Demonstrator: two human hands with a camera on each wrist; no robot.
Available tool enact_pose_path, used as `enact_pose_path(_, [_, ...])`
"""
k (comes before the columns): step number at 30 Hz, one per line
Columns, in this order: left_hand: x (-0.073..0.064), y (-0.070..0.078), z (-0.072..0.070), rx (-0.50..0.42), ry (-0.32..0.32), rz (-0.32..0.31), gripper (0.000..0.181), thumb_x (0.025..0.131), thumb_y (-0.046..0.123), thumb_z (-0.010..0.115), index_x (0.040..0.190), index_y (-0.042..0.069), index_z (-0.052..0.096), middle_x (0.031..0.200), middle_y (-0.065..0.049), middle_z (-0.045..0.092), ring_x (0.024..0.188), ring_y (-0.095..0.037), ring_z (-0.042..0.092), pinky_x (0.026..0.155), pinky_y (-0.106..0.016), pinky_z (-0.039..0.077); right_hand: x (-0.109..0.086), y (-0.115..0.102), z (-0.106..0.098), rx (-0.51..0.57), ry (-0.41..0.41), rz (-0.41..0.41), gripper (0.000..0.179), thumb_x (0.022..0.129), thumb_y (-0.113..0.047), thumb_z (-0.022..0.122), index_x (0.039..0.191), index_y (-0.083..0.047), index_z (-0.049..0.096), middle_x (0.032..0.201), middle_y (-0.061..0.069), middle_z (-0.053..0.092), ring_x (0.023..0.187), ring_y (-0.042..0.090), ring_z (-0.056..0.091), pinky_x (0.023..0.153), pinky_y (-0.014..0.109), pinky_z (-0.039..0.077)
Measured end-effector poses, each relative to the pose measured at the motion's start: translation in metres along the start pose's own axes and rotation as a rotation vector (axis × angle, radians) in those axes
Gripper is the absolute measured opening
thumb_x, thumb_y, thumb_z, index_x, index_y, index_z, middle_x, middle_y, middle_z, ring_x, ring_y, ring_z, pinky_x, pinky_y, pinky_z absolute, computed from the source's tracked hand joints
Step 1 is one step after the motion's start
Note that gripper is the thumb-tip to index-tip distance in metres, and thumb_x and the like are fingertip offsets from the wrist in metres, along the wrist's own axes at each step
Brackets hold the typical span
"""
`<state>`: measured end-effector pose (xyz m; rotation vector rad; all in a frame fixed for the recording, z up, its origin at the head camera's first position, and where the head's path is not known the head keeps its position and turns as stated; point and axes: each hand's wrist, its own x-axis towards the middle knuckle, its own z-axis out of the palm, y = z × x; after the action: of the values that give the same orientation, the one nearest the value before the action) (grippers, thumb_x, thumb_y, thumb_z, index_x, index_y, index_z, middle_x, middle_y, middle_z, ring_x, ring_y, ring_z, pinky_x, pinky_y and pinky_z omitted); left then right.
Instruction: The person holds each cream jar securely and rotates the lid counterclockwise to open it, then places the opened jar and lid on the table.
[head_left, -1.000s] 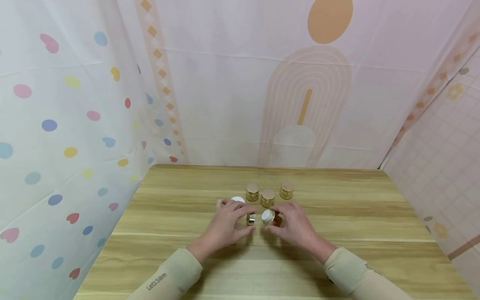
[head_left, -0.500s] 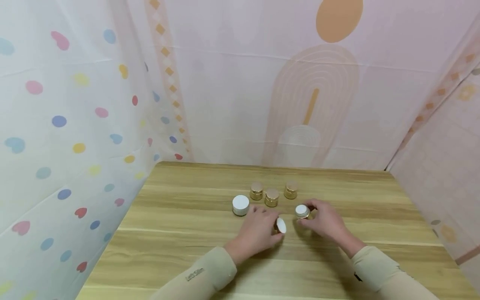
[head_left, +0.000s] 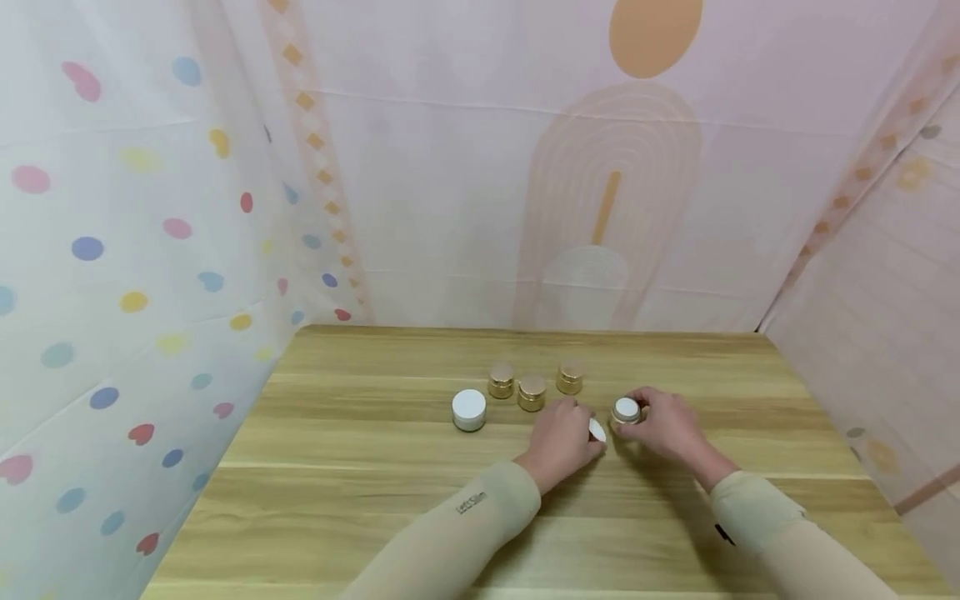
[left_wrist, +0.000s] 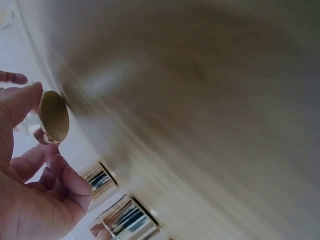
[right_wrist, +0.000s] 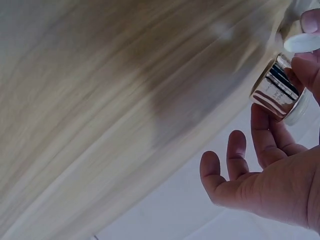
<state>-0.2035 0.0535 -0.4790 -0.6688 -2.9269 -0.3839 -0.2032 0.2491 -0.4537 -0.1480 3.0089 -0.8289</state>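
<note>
1. Compared with one second ago, the loose lid (head_left: 597,430) and the open jar (head_left: 626,409) have been carried to the right of the other jars; both were then held in front of them.
2. The open jar, tilted then with its amber side showing, is now held upright, its white top facing up. Whether its base touches the tabletop (head_left: 337,500) cannot be told.
3. The gap between lid and open jar has been narrowed since half a second ago; in the head view the two are seen just beside each other, apart.
4. The white-lidded jar (head_left: 469,409), partly covered one second ago, is now left in full sight.
5. Hands, two. By the left hand (head_left: 561,442) the lid is pinched at its edge, tilted, white inside turned toward the open jar; its gold outer face is seen in the left wrist view. By the right hand (head_left: 667,429) the open jar is gripped round its gold side, two fingers held off it.
6. Jars, five: one open, one white-lidded, three gold-topped jars (head_left: 531,394) grouped near one another, behind the hands.
7. Loose lids, one.
8. Cream sleeves (head_left: 465,533), two; printed lettering noted on the left.
</note>
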Motion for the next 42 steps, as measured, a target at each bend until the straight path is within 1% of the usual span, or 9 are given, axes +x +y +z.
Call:
enact_pose_path(5, [0.014, 0.005, 0.004, -0.006, -0.037, -0.080, 0.034, 0.089, 0.045, 0.086, 0.098, 0.014, 0.076, 0.092, 0.001, 0.076, 0.078, -0.014, 0.069, 0.061, -0.028, 0.053, 0.005, 0.003, -0.003, 0.002, -0.016, 0.012, 0.049, 0.084, -0.029, 0.088, 0.123, -0.005, 0.072, 0.117, 0.014, 0.078, 0.106, 0.032, 0.072, 0.084, 0.049, 0.052])
enact_pose_path(11, [0.027, 0.012, 0.009, 0.027, -0.040, -0.162, 0.031, 0.091, 0.042, 0.085, 0.099, 0.014, 0.075, 0.087, 0.000, 0.077, 0.071, -0.017, 0.071, 0.054, -0.031, 0.053, 0.012, 0.009, -0.005, -0.006, -0.021, 0.023, 0.049, 0.085, -0.028, 0.086, 0.126, -0.006, 0.072, 0.123, 0.017, 0.077, 0.107, 0.033, 0.071, 0.088, 0.053, 0.052])
enact_pose_path(18, [0.032, 0.020, 0.013, 0.024, -0.049, -0.133, 0.031, 0.096, 0.039, 0.081, 0.104, 0.010, 0.075, 0.092, -0.001, 0.078, 0.079, -0.016, 0.075, 0.063, -0.028, 0.059, 0.020, 0.017, -0.009, -0.014, -0.037, 0.051, 0.048, 0.087, -0.029, 0.085, 0.126, -0.006, 0.071, 0.126, 0.018, 0.076, 0.115, 0.041, 0.069, 0.092, 0.057, 0.048])
enact_pose_path(24, [0.034, 0.022, 0.015, 0.002, -0.068, -0.176, 0.037, 0.097, 0.039, 0.080, 0.113, 0.007, 0.072, 0.102, -0.004, 0.078, 0.087, -0.018, 0.077, 0.067, -0.029, 0.062, 0.023, 0.023, -0.011, -0.011, -0.058, 0.057, 0.050, 0.088, -0.031, 0.085, 0.128, -0.005, 0.070, 0.129, 0.021, 0.074, 0.122, 0.045, 0.067, 0.095, 0.061, 0.047])
enact_pose_path(27, [0.032, 0.022, 0.013, -0.020, -0.080, -0.173, 0.040, 0.097, 0.039, 0.080, 0.117, 0.006, 0.070, 0.105, -0.005, 0.077, 0.088, -0.018, 0.077, 0.069, -0.029, 0.062, 0.024, 0.025, -0.014, 0.008, -0.081, 0.043, 0.053, 0.088, -0.029, 0.085, 0.130, -0.002, 0.068, 0.130, 0.023, 0.073, 0.122, 0.044, 0.068, 0.098, 0.061, 0.048])
enact_pose_path(31, [0.020, 0.018, 0.004, -0.037, -0.106, -0.107, 0.040, 0.095, 0.042, 0.081, 0.112, 0.008, 0.070, 0.099, -0.003, 0.075, 0.082, -0.015, 0.073, 0.068, -0.027, 0.059, 0.022, 0.029, -0.020, 0.036, -0.147, -0.018, 0.063, 0.089, -0.025, 0.083, 0.138, 0.008, 0.060, 0.133, 0.029, 0.069, 0.122, 0.045, 0.068, 0.101, 0.059, 0.052])
enact_pose_path(35, [-0.002, 0.010, -0.014, -0.004, -0.162, 0.035, 0.038, 0.094, 0.047, 0.080, 0.105, 0.012, 0.072, 0.089, 0.001, 0.074, 0.077, -0.013, 0.068, 0.067, -0.028, 0.057, 0.023, 0.026, -0.028, 0.028, -0.167, -0.030, 0.075, 0.095, -0.035, 0.073, 0.150, 0.011, 0.049, 0.144, 0.033, 0.062, 0.134, 0.053, 0.059, 0.110, 0.064, 0.048])
enact_pose_path(39, [-0.032, -0.005, -0.035, 0.055, -0.234, 0.153, 0.042, 0.092, 0.053, 0.080, 0.108, 0.015, 0.072, 0.095, 0.003, 0.076, 0.089, -0.015, 0.072, 0.079, -0.031, 0.059, 0.033, 0.009, -0.029, -0.024, -0.121, -0.038, 0.083, 0.096, -0.050, 0.071, 0.154, 0.005, 0.048, 0.151, 0.030, 0.059, 0.135, 0.053, 0.058, 0.112, 0.070, 0.043])
enact_pose_path(42, [-0.055, -0.021, -0.045, 0.077, -0.277, 0.180, 0.049, 0.091, 0.057, 0.081, 0.117, 0.015, 0.073, 0.105, 0.003, 0.077, 0.099, -0.015, 0.073, 0.089, -0.032, 0.059, 0.043, -0.009, -0.018, -0.062, -0.100, -0.072, 0.085, 0.094, -0.050, 0.075, 0.153, 0.005, 0.050, 0.148, 0.028, 0.062, 0.133, 0.053, 0.059, 0.113, 0.069, 0.043])
